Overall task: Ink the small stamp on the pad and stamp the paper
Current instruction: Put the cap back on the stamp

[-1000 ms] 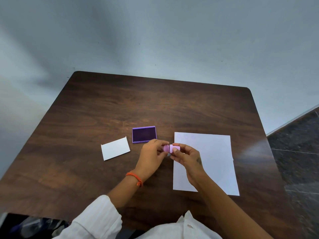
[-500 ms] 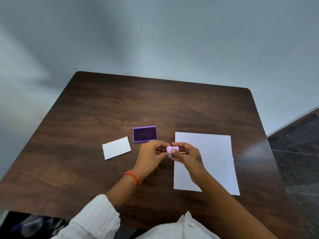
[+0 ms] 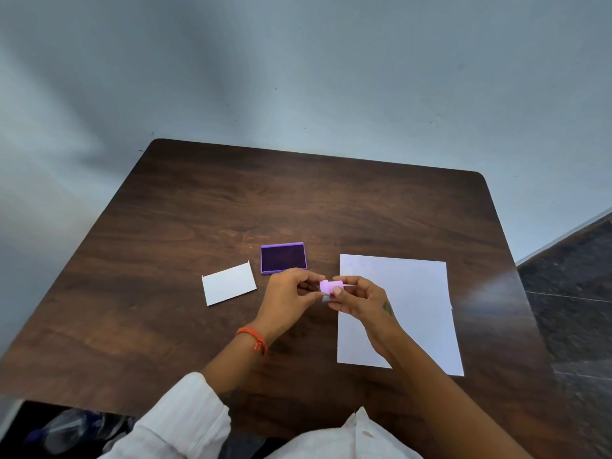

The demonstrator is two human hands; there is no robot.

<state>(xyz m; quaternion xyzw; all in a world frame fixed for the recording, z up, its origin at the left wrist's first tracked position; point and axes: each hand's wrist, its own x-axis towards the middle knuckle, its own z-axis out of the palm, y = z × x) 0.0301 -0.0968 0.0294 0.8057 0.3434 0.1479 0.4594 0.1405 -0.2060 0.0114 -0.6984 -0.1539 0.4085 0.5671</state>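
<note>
A small pink stamp (image 3: 328, 286) is held a little above the table between both hands. My left hand (image 3: 291, 296) pinches its left end and my right hand (image 3: 359, 298) grips its right end. The open purple ink pad (image 3: 283, 258) lies on the table just behind my left hand, dark inked face up. The white paper (image 3: 407, 293) lies to the right, partly under my right hand and forearm. Faint marks show near the paper's top left corner.
A small white card (image 3: 229, 283) lies left of the ink pad. The dark wooden table (image 3: 298, 200) stands against a grey wall, with a dark tiled floor (image 3: 576, 293) past its right edge.
Both hands stay together at the stamp. The two pink parts seen apart a second ago are now pushed together into one piece. The hands have barely shifted.
</note>
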